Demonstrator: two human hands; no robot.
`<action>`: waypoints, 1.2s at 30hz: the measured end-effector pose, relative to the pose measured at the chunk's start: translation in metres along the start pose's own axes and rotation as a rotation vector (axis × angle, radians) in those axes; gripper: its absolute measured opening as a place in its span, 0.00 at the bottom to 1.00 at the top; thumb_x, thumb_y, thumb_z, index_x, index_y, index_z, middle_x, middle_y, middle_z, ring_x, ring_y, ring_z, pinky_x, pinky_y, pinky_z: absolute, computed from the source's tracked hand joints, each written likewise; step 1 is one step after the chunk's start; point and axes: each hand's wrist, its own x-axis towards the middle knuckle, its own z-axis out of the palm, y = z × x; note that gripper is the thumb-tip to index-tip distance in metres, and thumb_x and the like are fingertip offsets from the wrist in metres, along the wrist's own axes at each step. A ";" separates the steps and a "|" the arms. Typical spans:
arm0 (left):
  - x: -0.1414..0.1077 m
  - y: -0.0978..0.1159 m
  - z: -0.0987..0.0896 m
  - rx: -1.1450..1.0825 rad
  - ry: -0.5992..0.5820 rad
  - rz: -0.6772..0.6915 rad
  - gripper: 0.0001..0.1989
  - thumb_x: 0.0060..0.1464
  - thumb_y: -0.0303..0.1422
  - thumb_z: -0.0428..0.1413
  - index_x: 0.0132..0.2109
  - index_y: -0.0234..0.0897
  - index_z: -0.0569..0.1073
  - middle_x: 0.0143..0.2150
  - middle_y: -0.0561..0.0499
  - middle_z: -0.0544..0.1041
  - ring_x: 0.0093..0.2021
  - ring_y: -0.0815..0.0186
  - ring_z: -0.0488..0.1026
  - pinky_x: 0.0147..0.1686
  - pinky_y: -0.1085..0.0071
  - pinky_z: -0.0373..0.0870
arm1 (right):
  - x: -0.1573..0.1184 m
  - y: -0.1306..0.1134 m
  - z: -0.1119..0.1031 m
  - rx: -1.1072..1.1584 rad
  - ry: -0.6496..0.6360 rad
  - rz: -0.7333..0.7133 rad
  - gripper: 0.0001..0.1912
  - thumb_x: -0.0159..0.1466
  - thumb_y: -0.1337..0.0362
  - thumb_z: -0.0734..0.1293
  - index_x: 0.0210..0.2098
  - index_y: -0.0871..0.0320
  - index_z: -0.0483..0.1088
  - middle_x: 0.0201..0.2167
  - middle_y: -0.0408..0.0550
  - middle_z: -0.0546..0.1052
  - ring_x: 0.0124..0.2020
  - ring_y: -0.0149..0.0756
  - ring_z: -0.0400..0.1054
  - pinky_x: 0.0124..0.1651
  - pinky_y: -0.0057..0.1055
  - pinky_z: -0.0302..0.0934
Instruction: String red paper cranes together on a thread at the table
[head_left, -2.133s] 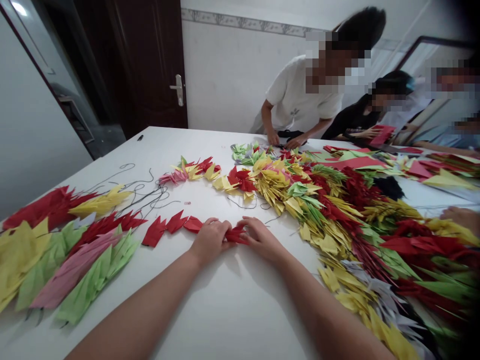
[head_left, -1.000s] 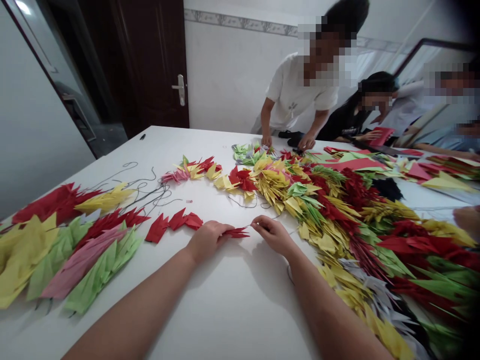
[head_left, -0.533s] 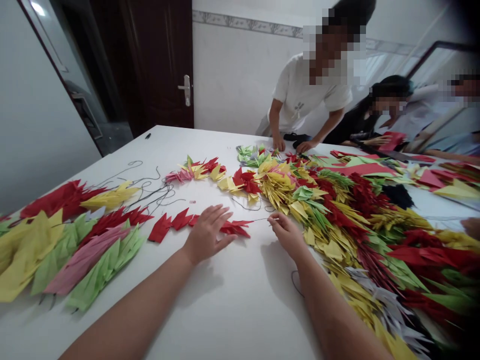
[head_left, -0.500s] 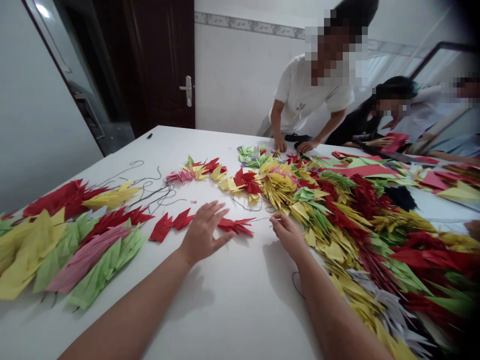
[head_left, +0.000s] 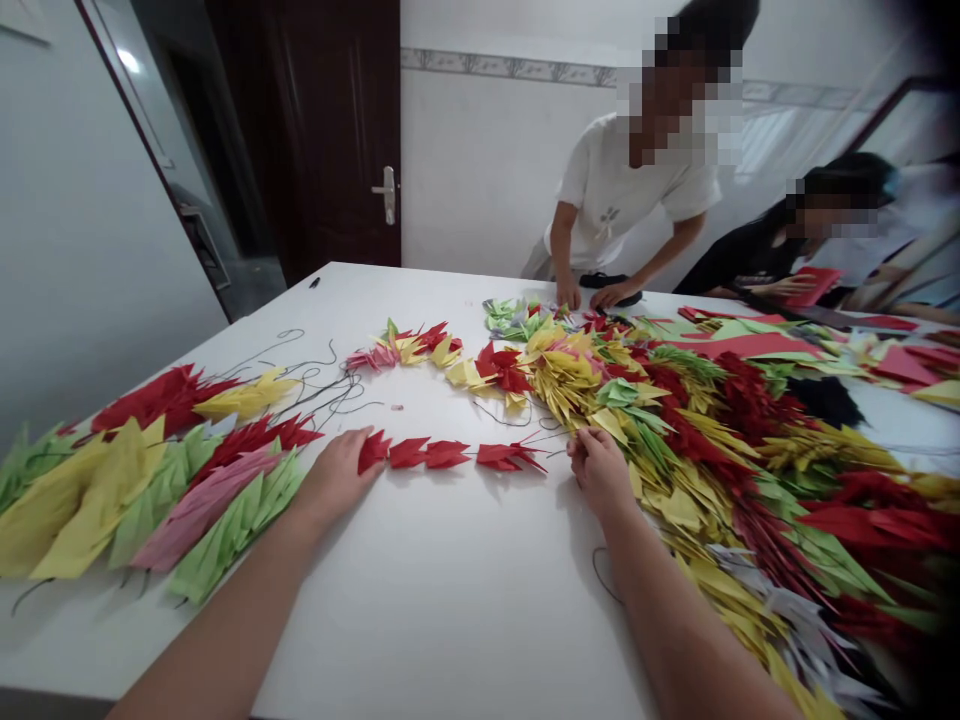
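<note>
Paper stacks: at the left of the frame lie yellow (head_left: 142,470), pink (head_left: 204,507) and light green folded stacks (head_left: 238,522); the green one is near the left forearm, so this elbow has, I judge, little space outward.
Counter edge: the near edge of the white counter (head_left: 450,610) shows at the lower left, below these stacks.
Left hand (head_left: 341,470): half curled, thumb and fingers closed on the leftmost red piece (head_left: 373,453); a soft grip would be better, not to crush the folds.
Red paper row (head_left: 409,453): it lies in the middle of the frame, between the hands; the rightmost red cluster (head_left: 510,457) has a small gap before it. Sliding pieces little by little should keep the spacing even.
Open room: from this row to the lower centre, bare surface shows between the forearms, so drawing toward the body looks easiest.
Dark thread (head_left: 553,437): it runs from the cluster to the right hand; best kept straight, I think, against knots.
Right hand (head_left: 600,465): fingers pinched nearly together, apparently on the thread.
Paper heap (head_left: 679,505): just beside the right hand and forearm, it limits any pull to the right.
</note>
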 end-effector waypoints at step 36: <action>0.009 -0.017 0.021 -0.255 -0.029 0.185 0.23 0.54 0.25 0.41 0.57 0.33 0.61 0.57 0.44 0.64 0.58 0.64 0.59 0.60 0.61 0.54 | -0.092 0.008 0.132 -0.993 -0.675 -0.808 0.21 0.56 0.64 0.63 0.50 0.60 0.62 0.51 0.54 0.67 0.49 0.44 0.60 0.52 0.40 0.54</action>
